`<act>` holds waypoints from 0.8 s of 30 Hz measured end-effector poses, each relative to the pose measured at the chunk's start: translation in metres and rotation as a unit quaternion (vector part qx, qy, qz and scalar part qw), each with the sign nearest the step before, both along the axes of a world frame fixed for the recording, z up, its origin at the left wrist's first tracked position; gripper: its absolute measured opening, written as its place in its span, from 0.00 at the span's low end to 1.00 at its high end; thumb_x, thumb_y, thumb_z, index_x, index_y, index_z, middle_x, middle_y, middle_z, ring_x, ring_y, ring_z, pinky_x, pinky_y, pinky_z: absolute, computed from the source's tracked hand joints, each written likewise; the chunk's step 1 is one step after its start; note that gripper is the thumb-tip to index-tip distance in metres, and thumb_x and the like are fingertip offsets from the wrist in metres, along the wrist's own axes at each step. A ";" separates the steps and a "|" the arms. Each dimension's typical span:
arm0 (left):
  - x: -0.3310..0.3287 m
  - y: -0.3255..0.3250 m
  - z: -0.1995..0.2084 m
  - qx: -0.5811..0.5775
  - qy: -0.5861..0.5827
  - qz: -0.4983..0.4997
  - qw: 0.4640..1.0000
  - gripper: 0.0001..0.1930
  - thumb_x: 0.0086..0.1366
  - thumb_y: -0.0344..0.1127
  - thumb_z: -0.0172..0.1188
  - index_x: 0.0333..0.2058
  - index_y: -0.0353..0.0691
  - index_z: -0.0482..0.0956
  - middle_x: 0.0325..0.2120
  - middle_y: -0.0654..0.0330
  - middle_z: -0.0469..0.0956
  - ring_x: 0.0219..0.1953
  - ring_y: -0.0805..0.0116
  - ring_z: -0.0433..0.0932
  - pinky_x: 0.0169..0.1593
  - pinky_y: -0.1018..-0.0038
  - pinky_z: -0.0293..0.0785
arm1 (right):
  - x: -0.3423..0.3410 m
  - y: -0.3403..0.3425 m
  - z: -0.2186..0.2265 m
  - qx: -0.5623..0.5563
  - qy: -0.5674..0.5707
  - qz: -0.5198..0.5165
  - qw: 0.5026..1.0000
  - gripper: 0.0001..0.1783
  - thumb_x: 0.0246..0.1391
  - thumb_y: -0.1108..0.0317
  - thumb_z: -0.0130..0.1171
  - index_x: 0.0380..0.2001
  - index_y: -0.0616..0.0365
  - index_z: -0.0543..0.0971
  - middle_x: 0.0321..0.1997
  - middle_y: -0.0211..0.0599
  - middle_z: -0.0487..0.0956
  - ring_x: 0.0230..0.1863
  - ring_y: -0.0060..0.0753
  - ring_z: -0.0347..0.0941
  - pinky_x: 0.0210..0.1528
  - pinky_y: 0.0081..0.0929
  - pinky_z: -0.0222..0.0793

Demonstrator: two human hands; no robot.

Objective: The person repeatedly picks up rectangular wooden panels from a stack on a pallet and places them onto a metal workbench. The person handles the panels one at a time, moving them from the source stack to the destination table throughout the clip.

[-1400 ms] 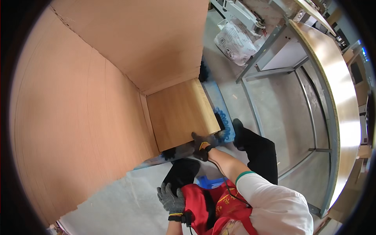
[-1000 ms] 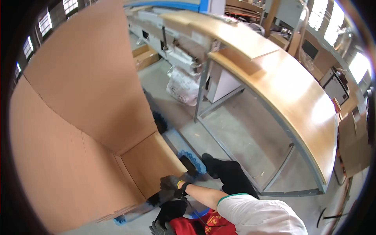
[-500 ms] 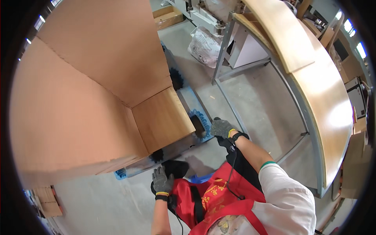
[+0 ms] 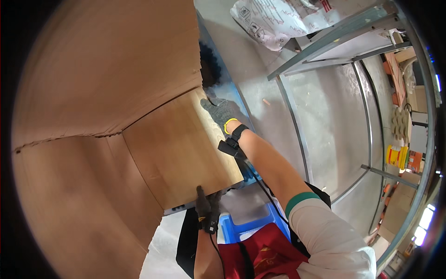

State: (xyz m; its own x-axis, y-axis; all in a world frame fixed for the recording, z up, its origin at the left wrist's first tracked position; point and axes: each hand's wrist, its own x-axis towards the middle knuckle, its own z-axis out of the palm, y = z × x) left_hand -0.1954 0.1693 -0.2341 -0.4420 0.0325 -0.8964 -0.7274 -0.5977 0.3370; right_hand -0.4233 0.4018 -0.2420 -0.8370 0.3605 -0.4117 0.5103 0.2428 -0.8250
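A flat, light-brown wooden board (image 4: 172, 144) lies at the foot of tall cardboard walls (image 4: 107, 65). My left hand (image 4: 204, 207), in a dark grey knit glove, grips the board's near edge; its thumb rests on top and the other fingers are mostly hidden below. My right hand (image 4: 218, 110), gloved in grey with a yellow cuff, is closed on the board's right edge near the far corner. Under the board shows part of a blue pallet (image 4: 232, 95) with dark openings.
A blue plastic stool (image 4: 227, 228) stands close in front of me. To the right is a grey metal frame (image 4: 292, 111), with a white printed sack (image 4: 274, 23) behind it. Farther right sits a yellow bucket (image 4: 396, 156).
I have leaned in closer to the board. My right hand has moved from beside the pallet to the board's right edge, and my left hand from near my lap to its near edge.
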 end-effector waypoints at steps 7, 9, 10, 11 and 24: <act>-0.005 0.011 0.008 0.055 -0.078 0.131 0.987 0.37 0.69 0.54 0.56 0.65 0.35 0.55 0.61 0.44 0.64 0.59 0.48 0.70 0.61 0.52 0.71 | 0.032 0.007 -0.037 -0.516 0.181 -0.289 0.786 0.12 0.68 0.59 0.51 0.32 0.54 0.73 0.29 0.29 0.74 0.33 0.28 0.74 0.41 0.31 0.76; 0.017 0.007 0.009 0.084 -0.061 0.091 0.990 0.30 0.69 0.54 0.56 0.58 0.36 0.65 0.51 0.49 0.71 0.49 0.54 0.76 0.55 0.57 0.76 | 0.061 0.006 -0.034 -0.562 0.161 -0.337 0.738 0.12 0.68 0.57 0.49 0.31 0.50 0.71 0.29 0.26 0.71 0.32 0.26 0.72 0.43 0.33 0.77; 0.021 0.009 0.017 0.101 -0.048 0.061 0.992 0.27 0.69 0.55 0.56 0.54 0.36 0.69 0.46 0.51 0.75 0.44 0.57 0.78 0.53 0.60 0.78 | 0.083 0.003 -0.051 -0.474 0.222 -0.318 0.791 0.12 0.69 0.56 0.49 0.31 0.48 0.71 0.29 0.25 0.70 0.31 0.25 0.71 0.42 0.34 0.77; 0.025 0.009 0.030 0.072 -0.035 0.086 0.993 0.24 0.69 0.54 0.56 0.49 0.38 0.71 0.39 0.55 0.75 0.38 0.61 0.77 0.48 0.63 0.77 | 0.095 -0.001 -0.035 -0.469 0.226 -0.302 0.799 0.12 0.69 0.55 0.49 0.32 0.47 0.70 0.30 0.24 0.70 0.31 0.24 0.70 0.41 0.34 0.77; 0.101 -0.019 0.273 -0.292 0.367 -0.313 0.826 0.16 0.70 0.50 0.52 0.35 0.41 0.76 0.23 0.68 0.71 0.25 0.76 0.69 0.28 0.76 0.67 | 0.238 -0.079 0.341 -0.393 0.355 -0.043 0.848 0.09 0.70 0.63 0.45 0.43 0.55 0.71 0.42 0.31 0.72 0.36 0.27 0.75 0.38 0.30 0.80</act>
